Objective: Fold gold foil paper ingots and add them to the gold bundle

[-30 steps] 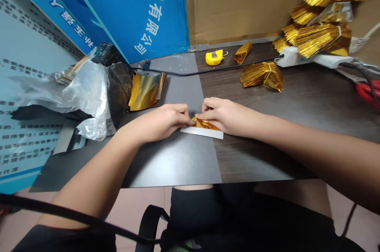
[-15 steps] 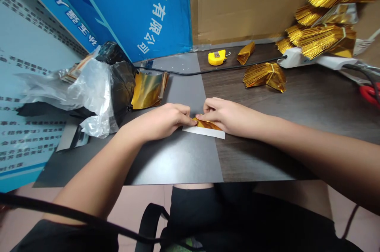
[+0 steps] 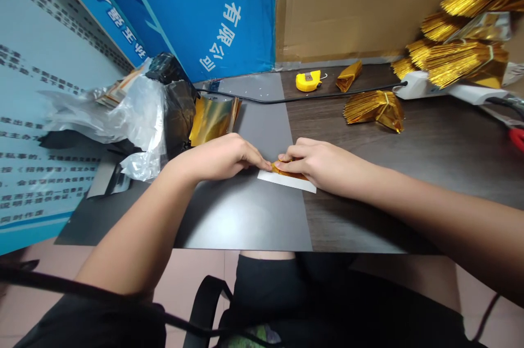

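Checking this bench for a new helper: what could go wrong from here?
The gold foil piece, held between the left hand and right hand, looks thin and could slip out of line on the white paper strip beneath it. The black cable crossing the desk might also snag a reaching arm and tug the power strip beside the gold bundles.
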The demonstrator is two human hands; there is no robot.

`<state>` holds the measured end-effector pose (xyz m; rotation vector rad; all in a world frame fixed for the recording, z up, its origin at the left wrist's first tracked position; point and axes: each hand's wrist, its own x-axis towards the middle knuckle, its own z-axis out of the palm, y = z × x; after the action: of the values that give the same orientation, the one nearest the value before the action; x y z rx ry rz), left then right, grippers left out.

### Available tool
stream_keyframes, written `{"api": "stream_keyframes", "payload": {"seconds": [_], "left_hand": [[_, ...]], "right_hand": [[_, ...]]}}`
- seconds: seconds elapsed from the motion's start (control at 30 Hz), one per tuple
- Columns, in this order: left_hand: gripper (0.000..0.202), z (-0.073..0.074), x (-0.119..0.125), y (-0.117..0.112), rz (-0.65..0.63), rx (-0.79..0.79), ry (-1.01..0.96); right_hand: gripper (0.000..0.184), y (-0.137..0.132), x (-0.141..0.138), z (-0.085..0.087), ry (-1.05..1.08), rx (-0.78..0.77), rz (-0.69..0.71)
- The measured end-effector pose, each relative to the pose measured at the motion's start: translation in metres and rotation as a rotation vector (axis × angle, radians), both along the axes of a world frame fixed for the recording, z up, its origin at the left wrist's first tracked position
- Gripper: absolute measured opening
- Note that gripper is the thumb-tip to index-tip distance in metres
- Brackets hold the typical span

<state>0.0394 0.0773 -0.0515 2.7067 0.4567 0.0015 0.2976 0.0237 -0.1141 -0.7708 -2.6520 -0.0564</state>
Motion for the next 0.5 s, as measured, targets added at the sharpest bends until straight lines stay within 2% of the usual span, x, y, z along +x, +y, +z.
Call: {"api": "stream_keyframes", "payload": {"seconds": [0.1, 0.3, 0.5], "left_hand": [[0.052, 0.0022, -0.0013, 0.0024, 0.024, 0.008, -0.014], [0.059, -0.0004, -0.0012, 0.0034, 0.019, 0.068, 0.034], [0.052, -0.0032, -0.0003, -0.0006, 0.035, 0.159, 0.095]], "right_hand": [[0.033, 0.0012, 0.0, -0.0015, 0.026, -0.026, -0.001], [0.033, 0.0044, 0.0009, -0.0041, 0.058, -0.066, 0.004], [0.033, 0.003, 0.0003, -0.0021, 0.028, -0.088, -0.023]]}}
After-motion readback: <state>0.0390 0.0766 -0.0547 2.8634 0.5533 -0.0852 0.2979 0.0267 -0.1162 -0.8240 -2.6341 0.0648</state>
